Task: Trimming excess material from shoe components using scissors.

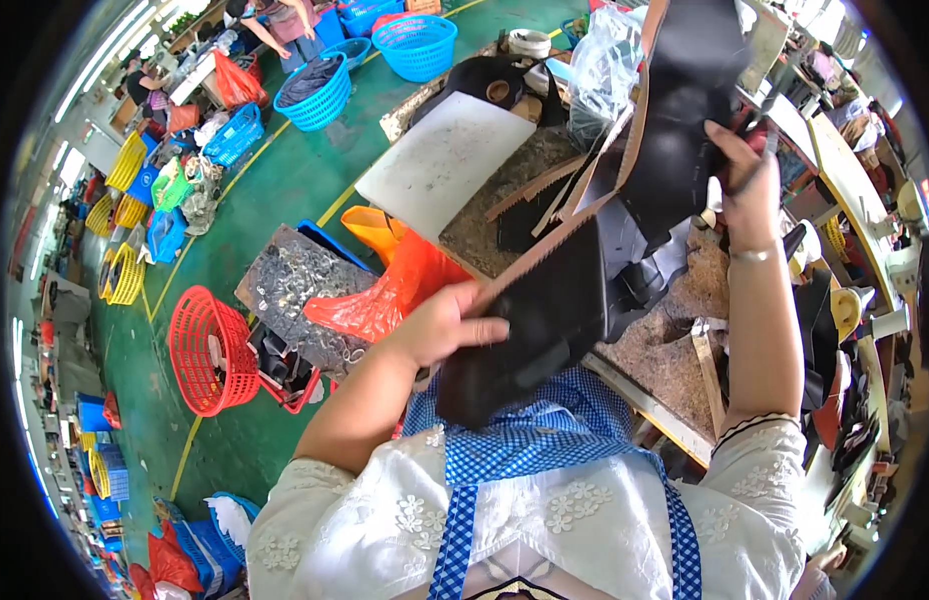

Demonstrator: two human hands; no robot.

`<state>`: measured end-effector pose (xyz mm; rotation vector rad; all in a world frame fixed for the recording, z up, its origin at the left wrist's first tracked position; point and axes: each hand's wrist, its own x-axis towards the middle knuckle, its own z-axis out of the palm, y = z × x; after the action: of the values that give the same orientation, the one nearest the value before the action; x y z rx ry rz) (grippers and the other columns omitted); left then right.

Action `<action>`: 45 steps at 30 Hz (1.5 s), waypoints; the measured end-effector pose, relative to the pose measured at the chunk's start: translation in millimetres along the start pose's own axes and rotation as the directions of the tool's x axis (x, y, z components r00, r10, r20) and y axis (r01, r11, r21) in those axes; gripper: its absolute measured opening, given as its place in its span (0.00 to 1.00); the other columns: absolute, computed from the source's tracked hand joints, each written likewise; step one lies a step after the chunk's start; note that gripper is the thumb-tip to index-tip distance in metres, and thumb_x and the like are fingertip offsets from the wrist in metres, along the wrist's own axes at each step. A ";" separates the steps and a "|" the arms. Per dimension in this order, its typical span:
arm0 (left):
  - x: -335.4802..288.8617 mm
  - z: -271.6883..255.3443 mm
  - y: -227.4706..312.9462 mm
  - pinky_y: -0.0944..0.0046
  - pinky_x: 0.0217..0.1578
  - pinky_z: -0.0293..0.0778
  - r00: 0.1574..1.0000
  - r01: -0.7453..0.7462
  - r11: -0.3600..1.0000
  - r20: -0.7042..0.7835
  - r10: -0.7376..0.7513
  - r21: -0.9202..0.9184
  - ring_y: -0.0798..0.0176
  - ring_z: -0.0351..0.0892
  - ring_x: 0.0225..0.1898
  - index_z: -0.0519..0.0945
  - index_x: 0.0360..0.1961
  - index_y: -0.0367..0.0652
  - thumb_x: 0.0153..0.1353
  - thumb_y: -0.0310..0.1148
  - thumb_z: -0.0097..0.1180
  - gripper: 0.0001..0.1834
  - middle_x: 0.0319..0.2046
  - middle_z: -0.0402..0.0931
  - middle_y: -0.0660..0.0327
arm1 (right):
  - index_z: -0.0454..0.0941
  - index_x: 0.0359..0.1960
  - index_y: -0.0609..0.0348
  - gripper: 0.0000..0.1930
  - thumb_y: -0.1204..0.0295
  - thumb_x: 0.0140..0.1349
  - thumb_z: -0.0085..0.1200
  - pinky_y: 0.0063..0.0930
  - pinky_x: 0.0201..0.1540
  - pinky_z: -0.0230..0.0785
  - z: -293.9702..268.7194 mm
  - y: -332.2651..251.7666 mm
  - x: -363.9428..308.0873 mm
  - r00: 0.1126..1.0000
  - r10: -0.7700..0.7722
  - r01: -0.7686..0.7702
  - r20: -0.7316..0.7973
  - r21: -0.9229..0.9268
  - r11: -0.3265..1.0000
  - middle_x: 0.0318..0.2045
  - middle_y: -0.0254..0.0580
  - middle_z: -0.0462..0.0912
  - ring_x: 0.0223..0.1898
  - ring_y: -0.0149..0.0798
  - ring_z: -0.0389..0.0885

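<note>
A large piece of black, leather-like sheet (530,315) is lifted in front of me, with a brown notched strip (640,130) along its edge. My left hand (440,325) is closed on its lower left part, thumb on top. At the upper right my right hand (750,190) is closed at the sheet's far part, its fingertips against the black surface. Something dark and partly red (760,140) shows at the right fingers; blur hides what it is. Several smaller black folded flaps (645,275) hang between my hands.
Below lies a worn brown worktable (675,330) with a white board (445,165) and a clear plastic bag (605,70). An orange-red bag (395,290) rests on a stained side board (295,285). A red basket (210,350) stands left; blue baskets (415,50) are farther back, near other people.
</note>
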<state>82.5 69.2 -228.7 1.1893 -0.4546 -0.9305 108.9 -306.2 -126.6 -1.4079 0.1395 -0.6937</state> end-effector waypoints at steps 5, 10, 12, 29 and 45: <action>17.3 -3.2 13.6 0.69 0.49 0.69 0.983 -0.045 0.998 -0.174 0.053 0.049 0.70 0.74 0.44 0.71 0.50 0.34 0.53 0.28 0.64 0.24 0.44 0.76 0.61 | 0.73 0.22 0.59 0.23 0.50 0.63 0.49 0.19 0.13 0.54 -24.8 43.1 -47.4 0.973 0.225 -0.177 0.044 -0.484 0.857 0.09 0.29 0.66 0.08 0.25 0.64; 10.4 -17.9 23.0 0.70 0.49 0.68 0.989 -0.028 0.998 -0.142 0.036 0.055 0.71 0.74 0.44 0.72 0.50 0.33 0.53 0.28 0.63 0.23 0.43 0.76 0.62 | 0.75 0.33 0.64 0.35 0.39 0.64 0.34 0.20 0.26 0.66 -18.8 0.6 -105.8 0.438 0.770 -0.462 0.463 -0.619 0.635 0.22 0.35 0.73 0.21 0.27 0.73; 9.1 -14.4 27.4 0.70 0.48 0.69 0.991 -0.027 0.999 -0.128 0.024 -0.018 0.70 0.75 0.44 0.72 0.50 0.34 0.54 0.28 0.62 0.22 0.43 0.76 0.62 | 0.75 0.33 0.64 0.34 0.39 0.64 0.33 0.21 0.28 0.67 -20.3 3.0 -102.0 0.325 0.807 -0.434 0.494 -0.680 0.591 0.23 0.35 0.73 0.22 0.27 0.72; -5.1 -19.7 11.3 0.63 0.50 0.71 0.988 0.014 0.912 -0.137 -0.077 -0.410 0.62 0.77 0.45 0.70 0.53 0.34 0.54 0.29 0.61 0.25 0.47 0.75 0.57 | 0.75 0.29 0.65 0.33 0.41 0.65 0.36 0.22 0.22 0.67 14.6 36.8 -115.7 0.416 0.701 -0.557 0.579 -0.447 0.700 0.20 0.38 0.75 0.21 0.29 0.74; -50.4 20.0 31.7 0.69 0.33 0.75 0.815 -0.231 0.408 -0.053 0.577 0.883 0.65 0.83 0.32 0.76 0.42 0.36 0.48 0.20 0.61 0.17 0.31 0.80 0.56 | 0.67 0.54 0.65 0.28 0.58 0.58 0.57 0.30 0.54 0.65 66.9 19.6 -192.6 0.433 0.474 -0.847 0.767 0.165 0.505 0.45 0.42 0.78 0.47 0.36 0.76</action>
<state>51.0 100.8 -184.4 1.9824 -0.9280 0.0615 -5.2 -148.9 -191.3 -0.8105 -0.0248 0.4932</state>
